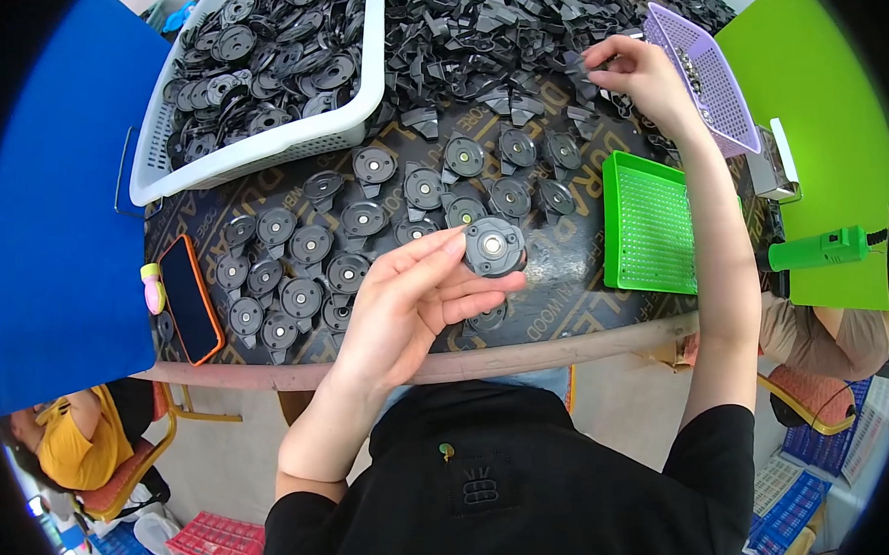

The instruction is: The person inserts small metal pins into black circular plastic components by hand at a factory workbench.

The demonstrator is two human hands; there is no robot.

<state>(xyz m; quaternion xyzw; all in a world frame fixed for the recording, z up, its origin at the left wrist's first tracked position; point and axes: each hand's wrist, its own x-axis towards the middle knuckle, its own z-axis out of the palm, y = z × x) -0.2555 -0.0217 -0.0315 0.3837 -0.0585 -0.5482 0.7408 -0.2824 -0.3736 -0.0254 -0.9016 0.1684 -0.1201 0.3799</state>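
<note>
My left hand (pixel 411 299) is closed on a round black plastic disc (pixel 494 247) with a pale metal centre, gripped by thumb and fingers above the near part of the table. Farther off to the right, my right hand (pixel 644 78) has thumb and fingers curled together at the edge of a heap of angular black plastic pieces (pixel 494 47). Whatever it pinches is too small and dark to name. Several similar black discs with short tabs (pixel 348 273) are spread over the table, left of and beyond my left hand.
A white basket (pixel 260 152) full of black discs stands at the far left. On the right are a green tray (pixel 651 234), a purple basket (pixel 730 106) with small metal parts and a green electric screwdriver (pixel 818 250). An orange-edged phone (pixel 192 300) lies at left.
</note>
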